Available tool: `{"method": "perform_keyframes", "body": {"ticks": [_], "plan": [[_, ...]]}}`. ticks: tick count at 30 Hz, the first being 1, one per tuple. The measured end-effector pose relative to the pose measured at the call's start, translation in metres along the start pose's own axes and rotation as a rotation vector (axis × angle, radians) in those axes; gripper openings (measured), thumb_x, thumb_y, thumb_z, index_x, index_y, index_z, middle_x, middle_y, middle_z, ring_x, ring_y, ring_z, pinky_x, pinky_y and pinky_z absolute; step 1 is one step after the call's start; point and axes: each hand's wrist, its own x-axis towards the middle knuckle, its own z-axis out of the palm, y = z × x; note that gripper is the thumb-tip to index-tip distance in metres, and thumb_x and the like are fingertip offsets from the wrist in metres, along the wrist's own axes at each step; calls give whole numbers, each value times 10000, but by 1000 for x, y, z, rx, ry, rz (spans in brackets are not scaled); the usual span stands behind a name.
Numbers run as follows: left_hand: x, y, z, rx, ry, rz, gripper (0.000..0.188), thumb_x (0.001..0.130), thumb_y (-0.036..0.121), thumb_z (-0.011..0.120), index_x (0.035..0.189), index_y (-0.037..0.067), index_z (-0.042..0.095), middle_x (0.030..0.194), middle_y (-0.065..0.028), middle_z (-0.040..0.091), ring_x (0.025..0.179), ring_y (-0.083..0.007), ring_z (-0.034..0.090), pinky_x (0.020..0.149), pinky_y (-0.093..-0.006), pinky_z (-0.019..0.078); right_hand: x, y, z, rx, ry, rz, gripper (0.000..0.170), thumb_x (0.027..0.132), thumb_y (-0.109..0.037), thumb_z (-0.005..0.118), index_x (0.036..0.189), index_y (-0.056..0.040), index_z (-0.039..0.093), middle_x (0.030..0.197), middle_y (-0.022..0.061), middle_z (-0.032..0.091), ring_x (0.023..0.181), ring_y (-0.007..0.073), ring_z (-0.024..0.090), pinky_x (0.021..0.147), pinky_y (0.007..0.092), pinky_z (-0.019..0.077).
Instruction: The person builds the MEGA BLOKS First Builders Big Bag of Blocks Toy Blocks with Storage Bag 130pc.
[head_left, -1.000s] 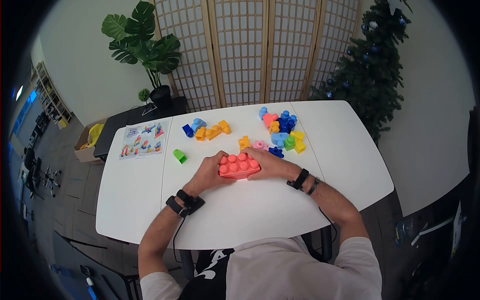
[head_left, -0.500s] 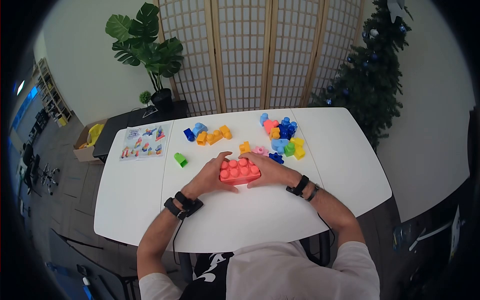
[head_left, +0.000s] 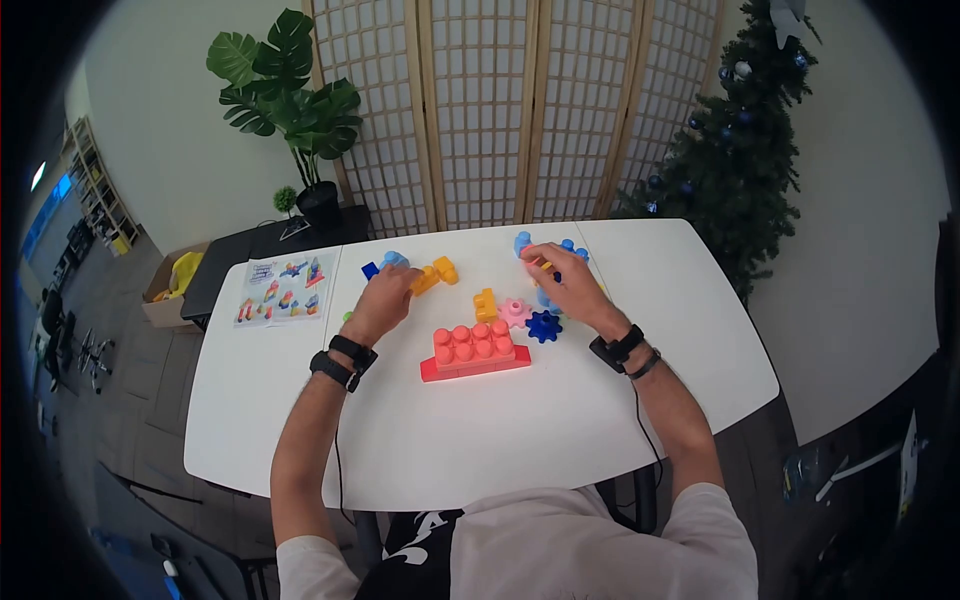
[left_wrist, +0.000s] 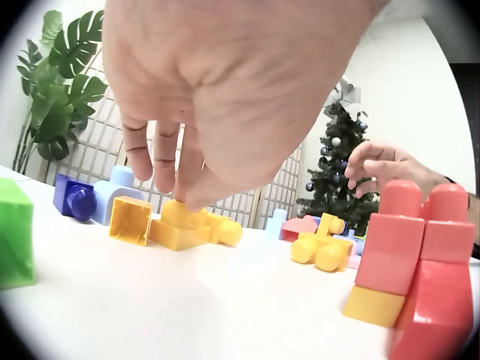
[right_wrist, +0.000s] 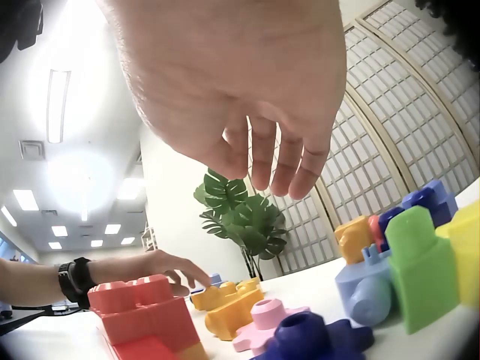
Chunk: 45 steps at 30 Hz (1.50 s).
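A red eight-stud building block (head_left: 472, 346) sits on a long red base with slanted ends, in front of the person. My left hand (head_left: 383, 300) reaches down at the back left, its fingertips right at the yellow-orange blocks (left_wrist: 180, 227); the thumb overlaps one of them in the left wrist view. At the back right my right hand (head_left: 572, 285) hovers with loosely bent fingers over a pile of mixed blocks, holding nothing. In the right wrist view, a light-blue block (right_wrist: 365, 289) and a green block (right_wrist: 421, 270) lie below that hand, which hides part of the pile in the head view.
Between the hands lie a yellow-orange block (head_left: 485, 306), a pink gear piece (head_left: 515, 312) and a dark blue gear piece (head_left: 544, 326). A printed picture sheet (head_left: 280, 291) lies on the left of the white table (head_left: 250, 420). Another green block (left_wrist: 13, 236) stands near the left hand.
Both hands have let go of the red block, which stays on the table with its long base in view. The left hand has moved back and left, the right hand back and right.
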Motion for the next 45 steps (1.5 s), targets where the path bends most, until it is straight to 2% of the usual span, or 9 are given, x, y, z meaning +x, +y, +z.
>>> {"method": "perform_keyframes", "body": {"ticks": [4,6,12,18,25,30,33,35,45], "plan": [[-3,5,1,-22,-72,-32,283,906,-60,736,1181,-7,773,1163,-175,750,1133,-383,700,1008,-446,577,2,4,-9,-133,-48,-50,233,1069,-166,697,1235,-5,725,1152,121,732,1023,245,729,898,357,580],[-3,9,-3,-63,-91,-44,267,894,-70,747,1152,-11,785,1162,-175,747,1111,-380,709,997,-438,582,6,5,-1,-96,-287,14,252,1018,-171,720,1220,-20,735,1210,136,740,1147,338,701,1020,416,558],[-6,8,-6,-67,-114,-72,278,887,-82,765,1157,-14,780,1140,-191,741,1069,-388,718,961,-427,596,36,21,47,-161,-466,-177,372,955,-215,789,1281,-40,746,1285,143,739,1207,325,690,1087,426,528],[-10,10,-14,-99,-171,-124,323,882,-66,785,1200,-11,757,1138,-191,725,1008,-371,732,903,-428,605,49,21,71,-288,-685,-68,531,879,-267,846,1348,-51,724,1294,166,727,1271,359,653,1108,440,523],[-22,-2,-5,-112,-160,-117,440,880,46,842,1293,-5,699,1164,-162,701,1076,-336,708,934,-408,585,45,11,57,-306,-505,-62,533,865,-265,828,1336,-43,712,1265,170,719,1230,358,669,1082,440,540],[-19,-9,-8,-83,-108,7,518,829,152,916,1278,8,702,1142,-141,719,1026,-307,712,927,-375,589,38,-21,21,-21,-377,-11,485,922,-252,822,1334,-43,677,1228,117,697,1168,252,703,1081,399,555],[-12,4,-26,-307,-219,-199,573,780,219,964,1250,14,710,1087,-104,741,953,-244,716,877,-340,598,25,-38,11,164,-299,28,484,950,-187,822,1380,-44,651,1278,94,651,1202,210,700,1153,394,536],[-9,17,-37,-438,-82,-304,480,792,195,952,1199,47,745,1062,-53,745,940,-152,706,846,-291,594,18,-47,5,180,-279,33,484,956,-159,820,1390,-38,644,1306,92,627,1218,212,698,1181,394,521],[-8,98,-55,-518,-154,-40,542,773,300,976,1186,9,781,1145,-106,799,1081,-218,755,938,-346,608,6,-49,3,264,-225,-17,498,968,-140,827,1413,-34,630,1357,95,590,1339,235,654,1232,406,497]]}}
